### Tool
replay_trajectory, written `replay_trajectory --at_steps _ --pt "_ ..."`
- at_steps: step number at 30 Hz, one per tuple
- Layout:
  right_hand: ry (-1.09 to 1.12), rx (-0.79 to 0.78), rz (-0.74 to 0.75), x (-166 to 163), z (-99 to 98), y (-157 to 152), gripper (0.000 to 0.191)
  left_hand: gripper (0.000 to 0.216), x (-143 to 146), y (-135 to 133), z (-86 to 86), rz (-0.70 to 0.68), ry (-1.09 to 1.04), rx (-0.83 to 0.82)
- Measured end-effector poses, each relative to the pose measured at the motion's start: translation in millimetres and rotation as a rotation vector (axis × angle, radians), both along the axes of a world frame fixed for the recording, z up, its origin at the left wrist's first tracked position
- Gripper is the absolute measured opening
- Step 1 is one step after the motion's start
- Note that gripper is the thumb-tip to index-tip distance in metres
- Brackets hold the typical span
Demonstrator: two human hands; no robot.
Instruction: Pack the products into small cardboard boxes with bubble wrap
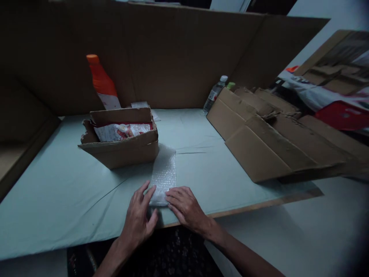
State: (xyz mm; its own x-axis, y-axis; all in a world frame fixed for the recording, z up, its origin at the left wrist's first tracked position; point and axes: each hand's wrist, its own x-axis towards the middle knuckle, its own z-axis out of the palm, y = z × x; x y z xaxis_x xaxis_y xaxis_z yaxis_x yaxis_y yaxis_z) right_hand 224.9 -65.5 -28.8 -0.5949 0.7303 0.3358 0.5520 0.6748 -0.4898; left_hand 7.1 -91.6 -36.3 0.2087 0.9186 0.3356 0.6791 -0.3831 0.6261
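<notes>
A flat piece of bubble wrap [163,173] lies on the pale green cloth at the table's front edge, its far end beside the open cardboard box. My left hand [140,213] is at its near left corner, with thumb and fingers apart and the fingertips touching or almost touching the wrap. From the right, my right hand [184,206] has its bent fingers close together on the wrap's near right corner, the thumb tucked below them. Whether anything lies inside the wrap, I cannot tell.
An open cardboard box [135,152] holds printed packets [123,131]. Behind it stands an orange-and-white bottle [102,82]. A clear bottle [215,94] is beside large cardboard boxes [259,142] at right. A tall cardboard panel [178,57] closes off the back of the table [198,173].
</notes>
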Motion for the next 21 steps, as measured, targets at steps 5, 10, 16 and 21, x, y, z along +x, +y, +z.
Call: replay_trajectory --at_steps 5,10,16,21 --pt "0.158 -0.212 -0.007 2.6 5.5 -4.1 0.018 0.047 -3.0 -14.3 -0.1 -0.171 -0.019 0.010" --pt "0.156 -0.044 -0.144 9.5 13.4 -19.2 0.029 0.037 3.1 -2.2 -9.5 -0.036 -0.085 -0.123" --pt "-0.050 0.052 -0.071 -0.1 2.2 -14.2 0.032 0.036 6.2 9.0 -10.5 0.033 -0.069 -0.060" --pt "0.071 -0.076 -0.090 -4.5 2.9 -2.9 0.021 0.046 -2.6 -6.6 3.7 -0.087 0.050 0.089"
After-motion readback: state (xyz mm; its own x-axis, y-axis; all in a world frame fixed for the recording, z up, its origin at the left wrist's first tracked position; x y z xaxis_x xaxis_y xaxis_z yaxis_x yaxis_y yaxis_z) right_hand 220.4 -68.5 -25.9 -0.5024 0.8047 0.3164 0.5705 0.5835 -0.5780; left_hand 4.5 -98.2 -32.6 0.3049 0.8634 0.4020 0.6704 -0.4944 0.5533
